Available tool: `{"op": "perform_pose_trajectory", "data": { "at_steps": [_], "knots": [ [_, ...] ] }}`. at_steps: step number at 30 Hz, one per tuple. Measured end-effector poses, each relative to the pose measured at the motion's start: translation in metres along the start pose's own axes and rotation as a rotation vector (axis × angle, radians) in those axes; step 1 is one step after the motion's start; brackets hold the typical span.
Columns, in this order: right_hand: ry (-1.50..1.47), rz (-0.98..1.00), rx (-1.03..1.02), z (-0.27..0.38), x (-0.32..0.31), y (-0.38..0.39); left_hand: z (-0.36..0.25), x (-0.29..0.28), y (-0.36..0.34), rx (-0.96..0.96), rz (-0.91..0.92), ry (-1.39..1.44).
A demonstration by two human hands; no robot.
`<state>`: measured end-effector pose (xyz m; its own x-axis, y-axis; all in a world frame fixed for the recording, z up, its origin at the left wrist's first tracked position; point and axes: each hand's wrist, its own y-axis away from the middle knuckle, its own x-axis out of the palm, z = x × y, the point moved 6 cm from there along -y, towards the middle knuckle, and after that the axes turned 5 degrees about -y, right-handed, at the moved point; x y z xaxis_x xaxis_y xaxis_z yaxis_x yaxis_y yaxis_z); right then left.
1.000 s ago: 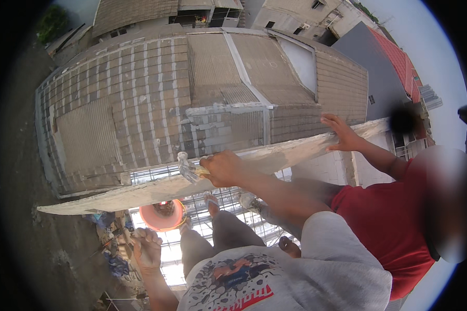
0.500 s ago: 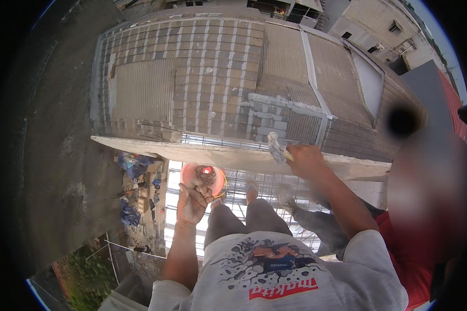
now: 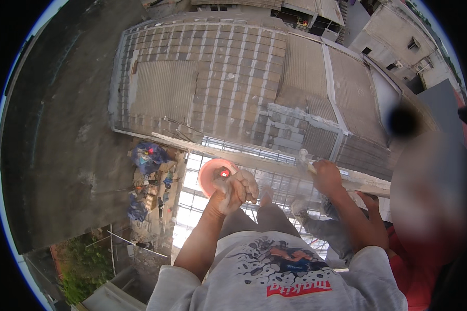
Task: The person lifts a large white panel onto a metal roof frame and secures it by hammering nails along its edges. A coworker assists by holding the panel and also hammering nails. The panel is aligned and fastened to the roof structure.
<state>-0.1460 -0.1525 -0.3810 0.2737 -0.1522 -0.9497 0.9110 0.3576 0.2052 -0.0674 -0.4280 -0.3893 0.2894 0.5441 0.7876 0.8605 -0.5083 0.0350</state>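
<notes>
My right hand point(image 3: 328, 178) is closed round the pale yellow handle of a grey-white, caked tool point(image 3: 303, 156), whose kind is too blurred to tell. The tool is over the long narrow concrete ledge point(image 3: 244, 158). My left hand point(image 3: 238, 189), its fingers curled and dusted grey, lies in front of the right side of an orange-pink bucket point(image 3: 206, 179). Whether these fingers grip anything is hidden. Inside the bucket are brownish stuff and a small red object point(image 3: 224, 173).
A steel bar grid point(image 3: 192, 199) lies beneath my feet. Close on my right stands a co-worker in red, with a hand point(image 3: 368, 202) near my right forearm. Beyond the ledge spreads a tiled roof point(image 3: 233, 78). Far below on the left are blue plastic bundles point(image 3: 149, 157).
The view has shifted and tilted. My left hand has turned and moved right across the bucket's side. My right hand with the tool sits lower over the ledge. The co-worker's hand has come into sight.
</notes>
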Motion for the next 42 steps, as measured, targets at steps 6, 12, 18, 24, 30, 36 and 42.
{"op": "perform_pose_trajectory", "data": {
  "at_steps": [6, 12, 18, 24, 30, 36, 42],
  "knots": [
    [-1.274, 0.054, 0.272, 0.127, -0.06, 0.019, 0.003, -0.003, -0.003, -0.01, -0.032, 0.039],
    [-1.32, 0.039, 0.031, 0.208, -0.087, 0.003, -0.006, 0.009, 0.002, -0.038, -0.214, -0.071],
    [-1.28, -0.012, -0.144, 0.222, -0.07, -0.001, -0.01, -0.001, 0.007, 0.041, -0.341, -0.011],
    [-1.146, -0.183, -0.227, 0.22, -0.067, -0.003, 0.01, -0.01, 0.007, 0.065, -0.395, -0.001],
    [-1.3, -0.123, -0.165, 0.214, -0.07, -0.002, 0.012, -0.001, 0.005, 0.106, -0.319, -0.007],
    [-1.377, -0.141, -0.173, 0.21, -0.071, -0.009, 0.011, -0.001, 0.0, 0.12, -0.347, -0.082],
    [-1.34, -0.159, -0.179, 0.207, -0.074, -0.015, 0.0, 0.008, -0.004, 0.148, -0.329, -0.102]
  ]
}}
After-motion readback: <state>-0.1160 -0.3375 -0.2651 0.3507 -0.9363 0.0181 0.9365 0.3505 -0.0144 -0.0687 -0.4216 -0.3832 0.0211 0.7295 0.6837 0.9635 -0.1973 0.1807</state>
